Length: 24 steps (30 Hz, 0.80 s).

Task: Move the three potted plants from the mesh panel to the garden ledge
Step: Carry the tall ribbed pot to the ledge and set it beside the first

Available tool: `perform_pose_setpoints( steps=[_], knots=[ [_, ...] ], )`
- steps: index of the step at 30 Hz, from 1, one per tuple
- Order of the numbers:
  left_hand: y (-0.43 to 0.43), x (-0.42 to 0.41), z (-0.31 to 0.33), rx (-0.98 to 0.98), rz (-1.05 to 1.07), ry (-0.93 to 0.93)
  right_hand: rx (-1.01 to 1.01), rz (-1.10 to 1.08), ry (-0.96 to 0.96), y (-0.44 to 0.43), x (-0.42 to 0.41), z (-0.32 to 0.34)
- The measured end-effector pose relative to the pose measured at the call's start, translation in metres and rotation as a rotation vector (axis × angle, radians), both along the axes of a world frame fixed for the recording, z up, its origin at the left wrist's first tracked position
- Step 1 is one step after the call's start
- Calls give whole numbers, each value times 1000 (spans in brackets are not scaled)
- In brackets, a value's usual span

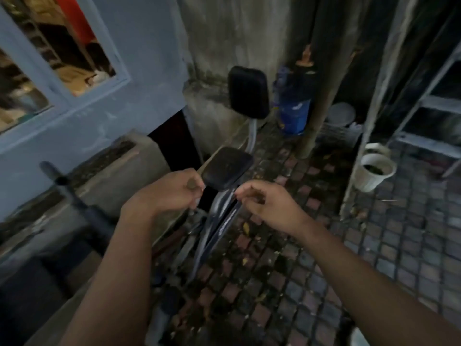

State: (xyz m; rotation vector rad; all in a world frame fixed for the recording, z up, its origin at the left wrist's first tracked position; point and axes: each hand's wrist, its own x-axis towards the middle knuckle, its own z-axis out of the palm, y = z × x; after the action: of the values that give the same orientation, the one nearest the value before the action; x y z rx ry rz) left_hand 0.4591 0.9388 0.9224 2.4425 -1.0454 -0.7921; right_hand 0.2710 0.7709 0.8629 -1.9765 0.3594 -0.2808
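My left hand [172, 188] and my right hand [264, 203] hover side by side over a bicycle, both with fingers curled in and nothing visible in them. A white pot [369, 179] with dark soil stands on the paving at the right, with a second white pot [378, 148] right behind it; no plant shows in either. A concrete ledge [139, 161] runs along the blue wall at the left, below the window. No mesh panel can be made out. The picture is blurred.
A bicycle with a black saddle [227, 167] and a black backrest [249, 92] leans by the ledge just beyond my hands. A blue container [294, 116], a wooden post [321, 101], a white bucket [340, 113] and a metal frame [424, 101] stand at the right. Cobbled paving [324, 258] covers the ground.
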Motion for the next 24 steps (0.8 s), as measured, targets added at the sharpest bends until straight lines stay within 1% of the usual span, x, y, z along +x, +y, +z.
perform_pose_setpoints(
  steps=[1,3,6,9,12,14,16,18,21,24],
  knots=[
    [-24,-9,3,-71,-22,30,-39,-20,6,-24,-8,2],
    [-76,-25,7,-140,-96,77,-136,-62,27,-69,-24,6],
    [-155,-47,7,-237,-205,33,-288,-162,71,-136,-50,11],
    [-237,-67,5,-358,-292,10,-319,-284,104,-203,-79,14],
    [-326,-89,0,-497,-367,26,-335,-398,167,-274,-111,11],
    [-389,-104,-6,-622,-411,78,-370,-482,207,-322,-134,9],
    [-455,-124,-13,-698,-461,143,-400,-565,230,-372,-159,9],
    [-516,-146,-20,-723,-524,187,-431,-631,257,-418,-183,10],
    [-596,-178,-31,-675,-604,269,-454,-689,279,-478,-211,9],
    [-665,-199,-52,-617,-640,250,-441,-755,303,-538,-227,-4]
  ],
)
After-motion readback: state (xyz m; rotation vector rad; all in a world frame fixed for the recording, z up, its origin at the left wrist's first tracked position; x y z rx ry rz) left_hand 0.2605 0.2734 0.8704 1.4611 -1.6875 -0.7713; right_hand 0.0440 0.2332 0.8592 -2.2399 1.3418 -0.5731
